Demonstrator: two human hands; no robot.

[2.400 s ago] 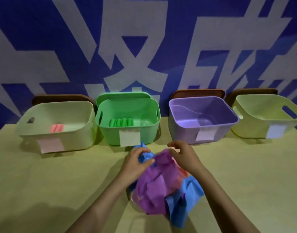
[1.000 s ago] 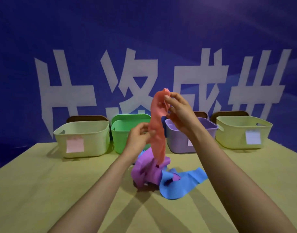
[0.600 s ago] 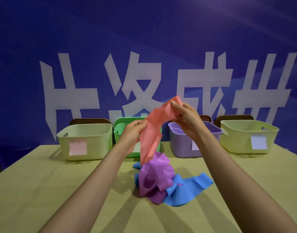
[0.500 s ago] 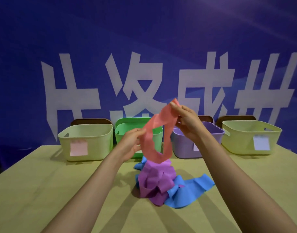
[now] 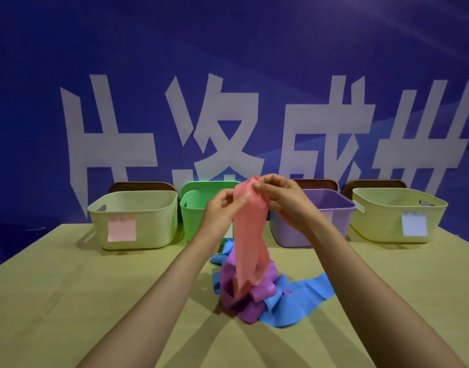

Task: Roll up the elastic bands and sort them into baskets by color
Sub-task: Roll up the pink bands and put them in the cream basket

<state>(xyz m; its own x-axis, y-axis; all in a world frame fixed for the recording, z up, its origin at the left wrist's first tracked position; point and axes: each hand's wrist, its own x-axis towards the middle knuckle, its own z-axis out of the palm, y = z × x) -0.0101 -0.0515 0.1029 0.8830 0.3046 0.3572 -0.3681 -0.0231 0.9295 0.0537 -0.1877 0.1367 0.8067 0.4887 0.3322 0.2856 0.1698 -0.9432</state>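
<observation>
Head view: at frame centre the left hand (image 5: pixel 220 211) and right hand (image 5: pixel 283 200) both pinch the top end of one pink band (image 5: pixel 248 243), lifted so it hangs straight, probably to start a tidy roll. Below it, one purple band (image 5: pixel 244 301) and at least one blue band (image 5: pixel 299 301) lie tangled on the table (image 5: pixel 68 301). Four baskets (image 5: pixel 137 208) line mid-frame

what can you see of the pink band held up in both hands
The salmon-pink flat elastic band looks thin, matte and rubbery. It is unrolled, hanging limp and vertical. The left hand and right hand pinch its top end. Its lower end reaches the crumpled purple band pile; contact is unclear.
</observation>
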